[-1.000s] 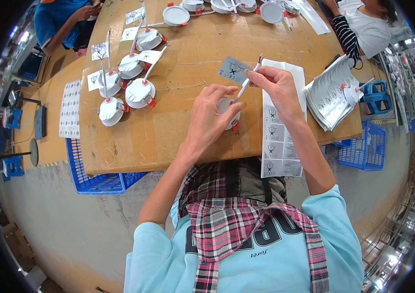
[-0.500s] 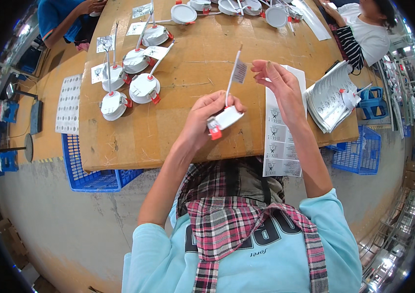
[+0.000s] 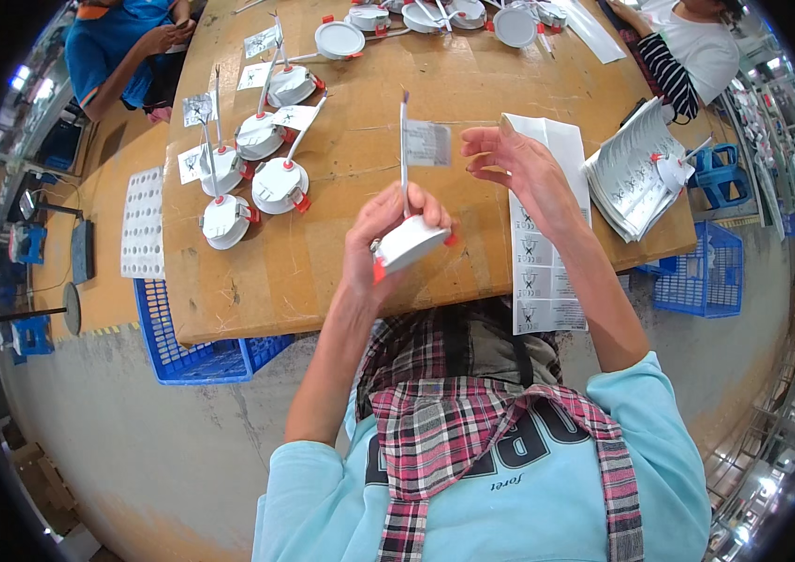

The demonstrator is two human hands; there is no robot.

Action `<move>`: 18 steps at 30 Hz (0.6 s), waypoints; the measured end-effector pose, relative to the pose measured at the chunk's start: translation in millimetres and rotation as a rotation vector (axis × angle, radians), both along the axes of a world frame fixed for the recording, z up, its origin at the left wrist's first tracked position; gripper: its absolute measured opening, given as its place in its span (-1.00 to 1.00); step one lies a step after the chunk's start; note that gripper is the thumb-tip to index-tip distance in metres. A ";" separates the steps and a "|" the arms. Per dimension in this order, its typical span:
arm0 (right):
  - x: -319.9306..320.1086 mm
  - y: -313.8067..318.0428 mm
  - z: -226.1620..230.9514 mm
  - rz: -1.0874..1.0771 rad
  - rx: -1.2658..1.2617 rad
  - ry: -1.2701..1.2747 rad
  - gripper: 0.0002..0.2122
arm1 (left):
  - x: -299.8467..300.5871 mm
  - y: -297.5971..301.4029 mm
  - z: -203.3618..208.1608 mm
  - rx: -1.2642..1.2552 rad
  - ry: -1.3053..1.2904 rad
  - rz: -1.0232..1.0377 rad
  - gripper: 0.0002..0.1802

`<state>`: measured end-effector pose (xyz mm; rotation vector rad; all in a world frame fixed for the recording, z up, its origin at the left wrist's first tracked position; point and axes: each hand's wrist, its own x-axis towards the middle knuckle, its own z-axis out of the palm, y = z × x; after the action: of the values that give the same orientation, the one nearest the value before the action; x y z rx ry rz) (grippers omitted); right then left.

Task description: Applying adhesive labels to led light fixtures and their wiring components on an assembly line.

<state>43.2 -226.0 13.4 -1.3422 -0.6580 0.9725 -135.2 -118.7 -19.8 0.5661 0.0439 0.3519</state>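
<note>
My left hand [image 3: 377, 234] is closed around a round white downlight [image 3: 413, 244] with red spring-clip ends, held above the near part of the table. A white cable [image 3: 404, 155] rises from it, and a silvery printed label [image 3: 429, 144] sticks out from the cable like a flag. Just right of that label is my right hand [image 3: 533, 178], fingers apart and slightly curled, with nothing visible in them. Beneath my right wrist lies a strip of printed labels [image 3: 533, 286], overhanging the table's front edge.
Several downlights [image 3: 276, 185] with labelled cables stand on the table [image 3: 360, 122] at left; more lie at the far side. At right, another downlight [image 3: 672, 171] rests on a stack of label sheets [image 3: 627, 192]. Blue baskets [image 3: 215, 361] sit below. Two people work across the table.
The downlight has tilted in my left hand, and its cable and label have shifted left. The label now shows broader. My right hand has moved slightly left, its fingers still apart.
</note>
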 end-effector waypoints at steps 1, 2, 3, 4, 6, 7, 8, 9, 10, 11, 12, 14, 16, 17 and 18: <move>0.6 -0.9 -0.1 0.007 0.002 0.000 -0.52 | -0.7 5.2 4.6 0.002 0.000 0.007 -0.78; 1.7 -2.0 0.1 -0.015 0.009 -0.001 -0.52 | 1.0 12.5 8.5 0.287 0.156 0.153 -0.79; 3.2 -3.6 0.5 -0.036 0.015 -0.004 -0.53 | 4.4 19.1 12.1 0.571 0.314 0.301 -0.78; 2.0 -3.4 1.2 -0.014 0.021 -0.001 -0.53 | 6.0 24.4 17.6 0.574 0.322 0.323 -0.78; 0.3 -5.7 2.2 -0.051 0.039 0.004 -0.56 | 15.0 35.1 25.0 1.242 0.627 0.708 -0.69; -1.2 -6.8 4.0 -0.056 0.042 0.004 -0.57 | 17.5 42.0 22.3 1.331 0.665 0.720 -0.56; -1.9 -8.8 5.3 -0.040 0.046 0.002 -0.57 | 17.2 42.4 15.0 1.330 0.674 0.737 -0.56; -2.8 -10.6 6.5 -0.043 0.044 -0.010 -0.57 | 16.9 42.5 5.8 1.463 0.726 0.812 -0.53; -2.6 -14.5 6.6 -0.060 0.037 -0.024 -0.57 | 19.7 41.1 4.8 1.596 0.769 0.874 -0.49; -3.1 -16.7 7.7 -0.061 0.042 -0.022 -0.59 | 15.9 35.8 3.9 1.489 0.781 0.808 -0.41; -3.8 -17.6 9.4 -0.059 0.042 -0.024 -0.59 | 11.4 30.1 2.8 1.487 0.781 0.810 -0.41; -8.2 -22.1 14.3 -0.033 0.017 -0.081 -0.63 | 1.9 18.3 0.2 1.507 0.791 0.931 -0.49; -17.7 -25.9 22.7 0.010 0.043 -0.075 -0.67 | -11.0 10.7 4.2 1.494 0.735 0.913 -0.53; -21.8 -26.8 26.9 0.055 0.072 -0.071 -0.71 | -15.8 7.3 10.4 1.481 0.682 0.899 -0.57; -26.3 -27.4 31.1 0.041 0.068 -0.069 -0.71 | -21.6 3.2 20.4 1.427 0.558 0.889 -0.67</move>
<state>16.9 -253.4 44.5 -1.3116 -0.7668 0.9319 -156.8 -115.5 0.6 2.0668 0.6324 1.0924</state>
